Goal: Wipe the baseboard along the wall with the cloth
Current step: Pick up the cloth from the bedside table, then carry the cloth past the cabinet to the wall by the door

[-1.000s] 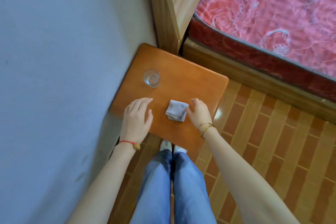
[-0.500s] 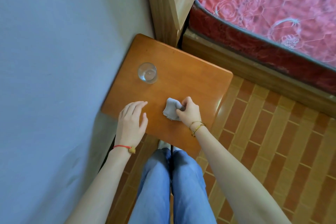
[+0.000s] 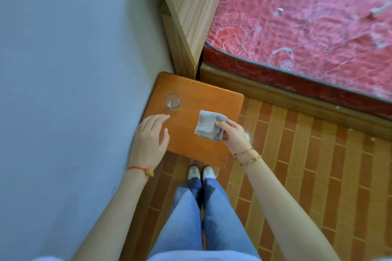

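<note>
A folded grey cloth [image 3: 207, 125] hangs just above the small wooden table [image 3: 212, 99]. My right hand [image 3: 234, 133] pinches its right edge between thumb and fingers. My left hand [image 3: 151, 139] is held flat with straight fingers over the table's left front corner, holding nothing. The pale grey wall [image 3: 74, 91] fills the left side. Its foot and any baseboard are hidden behind the table and my left arm.
A clear drinking glass [image 3: 173, 101] stands on the table near the wall. A wooden bed frame [image 3: 188, 12] with a red patterned mattress [image 3: 307, 27] is behind and to the right. Brick-pattern floor [image 3: 318, 176] spreads to the right; my feet [image 3: 200, 172] are under the table's front edge.
My right hand took hold of the cloth and lifted it off the table, and the cloth has partly unfolded. My left hand stayed over the table's left corner.
</note>
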Tool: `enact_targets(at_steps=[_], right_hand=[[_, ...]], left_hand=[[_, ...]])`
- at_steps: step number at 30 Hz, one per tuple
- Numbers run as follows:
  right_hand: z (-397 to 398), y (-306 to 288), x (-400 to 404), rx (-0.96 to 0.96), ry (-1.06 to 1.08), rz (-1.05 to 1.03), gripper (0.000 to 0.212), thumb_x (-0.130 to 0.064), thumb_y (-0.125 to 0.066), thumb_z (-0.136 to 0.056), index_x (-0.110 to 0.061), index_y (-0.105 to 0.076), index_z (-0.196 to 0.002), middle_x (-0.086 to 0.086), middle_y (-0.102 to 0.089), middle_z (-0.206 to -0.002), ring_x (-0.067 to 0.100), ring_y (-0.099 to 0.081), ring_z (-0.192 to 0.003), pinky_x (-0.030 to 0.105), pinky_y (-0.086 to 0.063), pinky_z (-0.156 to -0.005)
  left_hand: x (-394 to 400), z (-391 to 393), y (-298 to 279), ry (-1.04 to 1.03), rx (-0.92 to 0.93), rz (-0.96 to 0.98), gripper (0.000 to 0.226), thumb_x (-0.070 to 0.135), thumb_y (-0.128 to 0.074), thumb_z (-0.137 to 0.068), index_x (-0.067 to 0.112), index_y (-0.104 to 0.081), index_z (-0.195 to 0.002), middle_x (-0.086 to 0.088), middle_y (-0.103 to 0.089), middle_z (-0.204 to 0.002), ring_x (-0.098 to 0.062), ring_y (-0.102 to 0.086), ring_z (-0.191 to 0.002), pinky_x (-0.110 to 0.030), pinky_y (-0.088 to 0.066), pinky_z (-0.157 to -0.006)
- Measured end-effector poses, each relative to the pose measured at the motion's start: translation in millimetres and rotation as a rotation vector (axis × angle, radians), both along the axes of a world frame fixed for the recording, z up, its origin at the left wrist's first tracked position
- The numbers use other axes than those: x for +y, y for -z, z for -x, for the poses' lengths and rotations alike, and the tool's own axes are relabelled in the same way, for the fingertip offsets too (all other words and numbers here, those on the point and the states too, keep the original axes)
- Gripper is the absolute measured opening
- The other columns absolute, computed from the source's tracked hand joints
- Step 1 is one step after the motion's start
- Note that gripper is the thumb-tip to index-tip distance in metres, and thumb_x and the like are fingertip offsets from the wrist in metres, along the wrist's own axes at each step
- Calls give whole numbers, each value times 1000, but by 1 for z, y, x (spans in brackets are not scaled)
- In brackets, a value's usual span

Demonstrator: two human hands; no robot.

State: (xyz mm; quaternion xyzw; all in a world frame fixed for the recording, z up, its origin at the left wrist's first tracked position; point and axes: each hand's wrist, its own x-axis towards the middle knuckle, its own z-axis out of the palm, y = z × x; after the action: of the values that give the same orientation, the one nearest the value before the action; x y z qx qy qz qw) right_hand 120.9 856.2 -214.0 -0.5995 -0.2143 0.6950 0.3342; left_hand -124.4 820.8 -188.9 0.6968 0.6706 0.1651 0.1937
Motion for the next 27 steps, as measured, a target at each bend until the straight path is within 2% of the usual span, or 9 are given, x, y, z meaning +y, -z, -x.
enact_targets(at_steps=[2, 4, 8, 11, 14, 19, 23, 27], right_hand=[[-5, -27, -15, 43, 64, -3, 7, -9, -58, -92, -7, -64, -93, 2, -66, -78, 17, -66, -74, 38, -54, -72], [-10, -49, -30, 74, 124, -6, 13, -10, -58, -93, -2, -63, -102, 7, -66, -86, 22, -66, -82, 45, -54, -80], [-18, -78, -64, 104, 214, -19, 18, -12, -57, -94, -3, -63, -108, 16, -66, -104, 30, -65, -98, 42, -57, -80], [-25, -94, -89, 80, 278, -39, 19, -11, -57, -94, -4, -63, -111, 20, -66, -112, 32, -65, -104, 49, -55, -87], [-33, -105, -113, 56, 347, -46, 20, -11, -58, -93, -4, -63, -112, 21, -66, -114, 33, -66, -104, 52, -53, -90], [-55, -123, -144, 12, 485, -75, 28, -14, -58, -94, -5, -61, -120, 16, -68, -113, 28, -67, -103, 41, -57, -84], [-81, -135, -163, 6, 637, -100, 25, -13, -58, -93, -4, -63, -116, 17, -69, -110, 30, -67, -103, 49, -53, -90], [-116, -141, -180, 1, 796, -127, 21, -12, -59, -93, -4, -66, -111, 14, -72, -103, 26, -70, -96, 37, -58, -73]], left_hand=[[-9, 0, -24, 31, -9, -26, 36, 11, -55, -97, 13, -59, -133, -4, -61, -131, -20, -51, -127, -33, -36, -110], [-18, -2, -44, 62, -21, -43, 35, 11, -55, -97, 13, -59, -132, -5, -62, -131, -21, -52, -126, -37, -40, -109], [-36, -9, -72, 130, -44, -61, 35, 12, -55, -97, 13, -59, -132, -5, -62, -130, -21, -53, -126, -35, -38, -109], [-45, -15, -84, 193, -63, -88, 35, 10, -57, -96, 14, -60, -130, -5, -63, -128, -21, -54, -124, -35, -39, -108], [-49, -22, -92, 263, -75, -90, 34, 10, -58, -95, 13, -61, -129, -6, -64, -127, -22, -55, -122, -35, -40, -107], [-44, -45, -106, 392, -96, -98, 33, 13, -58, -96, 15, -63, -129, -4, -64, -128, -20, -56, -123, -39, -45, -107], [-29, -82, -113, 515, -113, -124, 32, 14, -59, -96, 17, -62, -128, -2, -64, -126, -15, -55, -122, -32, -43, -106], [-14, -137, -117, 643, -115, -125, 32, 15, -60, -96, 17, -62, -129, -3, -64, -127, -17, -56, -123, -42, -47, -107]])
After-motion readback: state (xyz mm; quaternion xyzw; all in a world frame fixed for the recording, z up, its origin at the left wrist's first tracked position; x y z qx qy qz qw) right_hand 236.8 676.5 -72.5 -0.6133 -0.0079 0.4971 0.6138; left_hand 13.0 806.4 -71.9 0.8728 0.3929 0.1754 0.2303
